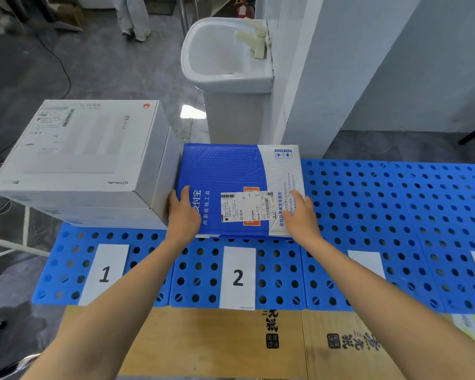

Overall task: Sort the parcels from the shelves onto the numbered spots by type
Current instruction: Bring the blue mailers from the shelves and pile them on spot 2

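The left hand (pixel 182 213) is apparently pinching the envelope (pixel 225 171) and the right hand (pixel 302 215) is pressing straight-fingered, seating it behind label 2 (pixel 238 278) at the mat's (pixel 368 215) front edge.

1. Bright, even, cool light all across; shadows faint and soft.
2. Glare patch shining on the glossy floor (pixel 193 112); white box (pixel 74 144) washed pale on top.
3. Edges bowing, wide-angle; far top-left corner soft.
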